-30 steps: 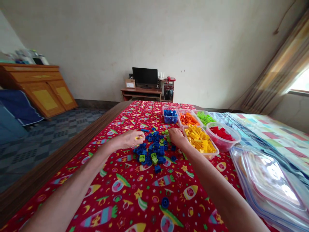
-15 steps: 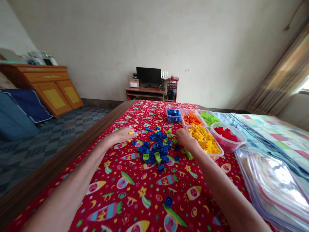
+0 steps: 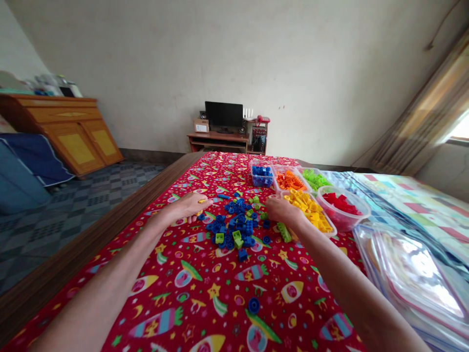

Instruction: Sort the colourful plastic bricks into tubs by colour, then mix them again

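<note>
A heap of blue bricks (image 3: 236,226) with a few green ones mixed in lies on the red patterned tablecloth (image 3: 205,288). My left hand (image 3: 188,205) rests at the heap's left edge, fingers curled round a small yellow brick (image 3: 202,200). My right hand (image 3: 280,209) is at the heap's right edge beside the tub of yellow bricks (image 3: 309,211), fingers bent downward; what it holds, if anything, is hidden. A long green brick (image 3: 283,231) lies just below it.
Tubs of blue bricks (image 3: 261,175), orange bricks (image 3: 289,180), green bricks (image 3: 315,178) and a round tub of red bricks (image 3: 342,204) stand behind. Stacked clear lids (image 3: 410,266) lie at right. A lone blue brick (image 3: 253,305) sits nearer me. The table's wooden edge (image 3: 91,244) runs along the left.
My left hand pulled back left out of the heap with the yellow brick, then edged slightly right again. My right hand stayed by the yellow tub.
</note>
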### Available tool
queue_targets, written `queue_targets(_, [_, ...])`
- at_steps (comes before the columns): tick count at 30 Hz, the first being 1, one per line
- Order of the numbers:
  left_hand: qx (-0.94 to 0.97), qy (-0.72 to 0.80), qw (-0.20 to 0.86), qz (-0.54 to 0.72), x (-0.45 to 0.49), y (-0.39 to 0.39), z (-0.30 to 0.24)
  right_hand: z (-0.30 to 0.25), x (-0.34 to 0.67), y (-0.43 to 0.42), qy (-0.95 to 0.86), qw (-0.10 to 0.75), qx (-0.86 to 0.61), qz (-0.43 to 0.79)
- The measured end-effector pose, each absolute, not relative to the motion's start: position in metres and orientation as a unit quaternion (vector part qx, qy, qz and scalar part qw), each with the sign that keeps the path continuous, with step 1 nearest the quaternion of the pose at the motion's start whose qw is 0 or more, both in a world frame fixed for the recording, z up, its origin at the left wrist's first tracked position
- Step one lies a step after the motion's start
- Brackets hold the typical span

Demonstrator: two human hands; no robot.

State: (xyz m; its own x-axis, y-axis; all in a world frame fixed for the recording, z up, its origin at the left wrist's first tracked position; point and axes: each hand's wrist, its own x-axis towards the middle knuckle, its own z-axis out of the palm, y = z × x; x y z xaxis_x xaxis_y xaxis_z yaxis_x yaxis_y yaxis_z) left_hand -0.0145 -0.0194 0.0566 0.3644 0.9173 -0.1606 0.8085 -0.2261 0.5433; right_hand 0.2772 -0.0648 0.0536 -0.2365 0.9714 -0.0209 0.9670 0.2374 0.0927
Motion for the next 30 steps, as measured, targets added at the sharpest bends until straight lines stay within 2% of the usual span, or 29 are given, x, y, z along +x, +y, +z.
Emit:
queue_targets(3, [0.787, 0.541, 0.274, 0.112, -0.013, -0.02, 0.054, 0.051, 0.271, -0.073, 0.792, 0.07, 0.606, 0.027])
queue_targets(5, [0.804, 0.51, 0.271, 0.139, -0.011, -0.019, 0.05, 0.053, 0.27, -0.076, 0.789, 0.053, 0.612, 0.025])
queue_targets(6, [0.811, 0.494, 0.271, 0.158, -0.008, -0.019, 0.049, 0.055, 0.269, -0.077, 0.784, 0.014, 0.62, 0.02])
queue_targets(10, [0.795, 0.476, 0.254, 0.278, 0.019, -0.031, 0.05, 0.052, 0.252, -0.079, 0.718, -0.28, 0.628, -0.107])
queue_targets(12, [0.778, 0.475, 0.207, 0.356, 0.037, -0.046, 0.054, 0.045, 0.235, -0.081, 0.664, -0.367, 0.597, -0.262])
queue_targets(14, [0.759, 0.48, 0.147, 0.414, 0.055, -0.064, 0.057, 0.038, 0.216, -0.085, 0.554, -0.418, 0.516, -0.502])
queue_targets(16, [0.785, 0.449, 0.107, 0.414, 0.068, -0.08, 0.057, 0.033, 0.2, -0.089, 0.402, -0.448, 0.402, -0.69])
queue_targets(17, [0.808, 0.417, 0.09, 0.407, 0.074, -0.085, 0.056, 0.031, 0.193, -0.091, 0.345, -0.457, 0.363, -0.735])
queue_targets(20, [0.856, 0.346, 0.041, 0.382, 0.083, -0.093, 0.048, 0.031, 0.182, -0.095, 0.245, -0.502, 0.32, -0.765])
queue_targets(24, [0.866, 0.339, -0.01, 0.368, 0.084, -0.088, 0.036, 0.033, 0.18, -0.096, 0.17, -0.556, 0.311, -0.751])
queue_targets(30, [0.867, 0.341, 0.016, 0.362, 0.08, -0.075, 0.024, 0.033, 0.188, -0.094, 0.189, -0.566, 0.294, -0.747])
